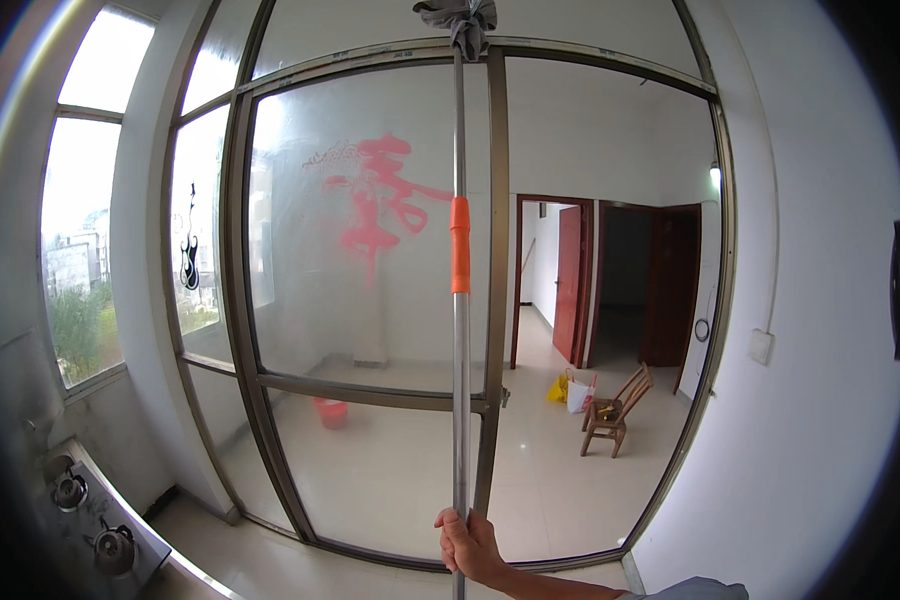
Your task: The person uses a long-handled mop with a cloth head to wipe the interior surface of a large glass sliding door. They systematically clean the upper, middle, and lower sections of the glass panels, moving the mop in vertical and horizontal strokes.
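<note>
My right hand, coming in from the lower right, is closed around the lower part of a metal telescopic pole. The pole stands nearly upright before me and has an orange plastic grip collar midway. A bunched grey cloth wraps its top end, up by the door frame's upper crossbar. Behind the pole is a framed glass panel bearing a red painted character. My left hand is out of view.
A gas stove stands at the lower left, below a window. Beyond the open doorway are a wooden chair, a white bag and a yellow bag. A red bucket shows through the lower glass.
</note>
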The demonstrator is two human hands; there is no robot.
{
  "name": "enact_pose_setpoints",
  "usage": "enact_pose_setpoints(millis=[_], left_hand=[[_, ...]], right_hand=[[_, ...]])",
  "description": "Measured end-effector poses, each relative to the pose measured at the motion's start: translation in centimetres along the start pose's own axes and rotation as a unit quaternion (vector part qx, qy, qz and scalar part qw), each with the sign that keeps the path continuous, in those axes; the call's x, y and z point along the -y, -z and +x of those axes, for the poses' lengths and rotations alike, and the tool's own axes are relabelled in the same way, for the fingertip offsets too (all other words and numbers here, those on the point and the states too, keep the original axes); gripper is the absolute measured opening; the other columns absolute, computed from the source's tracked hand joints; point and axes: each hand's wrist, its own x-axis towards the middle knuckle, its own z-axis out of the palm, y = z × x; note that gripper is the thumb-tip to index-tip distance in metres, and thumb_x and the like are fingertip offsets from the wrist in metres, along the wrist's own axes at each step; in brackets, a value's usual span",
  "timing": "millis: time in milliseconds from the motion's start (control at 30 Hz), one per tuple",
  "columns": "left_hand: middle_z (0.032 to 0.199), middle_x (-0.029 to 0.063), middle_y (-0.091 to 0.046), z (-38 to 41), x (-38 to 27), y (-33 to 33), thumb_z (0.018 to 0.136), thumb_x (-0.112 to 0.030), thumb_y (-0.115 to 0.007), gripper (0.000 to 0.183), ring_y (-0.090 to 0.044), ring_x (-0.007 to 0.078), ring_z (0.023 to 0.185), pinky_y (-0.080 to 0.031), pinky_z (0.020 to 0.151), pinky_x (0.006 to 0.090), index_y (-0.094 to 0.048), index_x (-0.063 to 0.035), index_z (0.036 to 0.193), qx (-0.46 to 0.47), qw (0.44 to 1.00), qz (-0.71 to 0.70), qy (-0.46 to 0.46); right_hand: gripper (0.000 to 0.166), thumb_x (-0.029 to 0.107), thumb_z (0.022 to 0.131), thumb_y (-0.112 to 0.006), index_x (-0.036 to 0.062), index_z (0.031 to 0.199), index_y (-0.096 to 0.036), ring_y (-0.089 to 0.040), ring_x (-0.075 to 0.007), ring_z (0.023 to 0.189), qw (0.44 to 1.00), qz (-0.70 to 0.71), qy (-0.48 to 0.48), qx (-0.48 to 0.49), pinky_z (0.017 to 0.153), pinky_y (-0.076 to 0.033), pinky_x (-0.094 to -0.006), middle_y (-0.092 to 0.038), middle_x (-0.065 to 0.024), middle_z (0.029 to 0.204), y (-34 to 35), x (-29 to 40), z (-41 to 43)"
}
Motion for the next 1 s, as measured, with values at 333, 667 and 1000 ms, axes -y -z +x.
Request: enact_pose_setpoints(millis=[333, 667, 1000], left_hand=[[0.062, 0.0084, -0.064, 0.7, 0.1, 1.3, 0.085, -0.038, -0.07, 0.035, -0.061, 0.0194, 0.06, -0.047, 0.055, 0.0391, -0.07, -0.0041, 0.078, -0.009, 1.0, 0.012, -0.009], [0.067, 0.0092, -0.065, 4.7, -12.1, 2.4, 0.081, -0.026, -0.072, 0.027, -0.06, 0.0202, 0.062, -0.047, 0.058, 0.0394, -0.07, 0.0015, 0.078, -0.081, 0.994, -0.032, -0.066], [0.071, 0.0051, -0.067, 6.6, -12.4, 1.3, 0.084, -0.037, -0.073, 0.034, -0.063, 0.0164, 0.069, -0.05, 0.07, 0.0325, -0.072, -0.0033, 0.08, -0.061, 0.995, -0.066, 0.04]], right_hand=[[0.042, 0.043, 0.106, -0.042, 0.002, 0.097, -0.05, -0.046, -0.0097, 0.041, 1.0, -0.008, 0.004, 0.019, 0.04, -0.041, -0.0274, -0.047, -0.0007, 0.06, 0.1, -2.0, 2.5], [0.043, 0.044, 0.104, -0.048, 0.0014, 0.097, -0.051, -0.045, -0.0092, 0.039, 0.998, -0.008, 0.051, 0.022, 0.037, -0.039, -0.0258, -0.047, -0.0008, 0.058, 1.8, 3.5, 11.6], [0.04, 0.04, 0.104, -0.049, 0.0013, 0.094, -0.049, -0.043, -0.0062, 0.04, 0.995, 0.038, 0.066, 0.072, 0.036, -0.037, -0.0235, -0.044, 0.0008, 0.056, 3.9, -1.6, 12.2]])
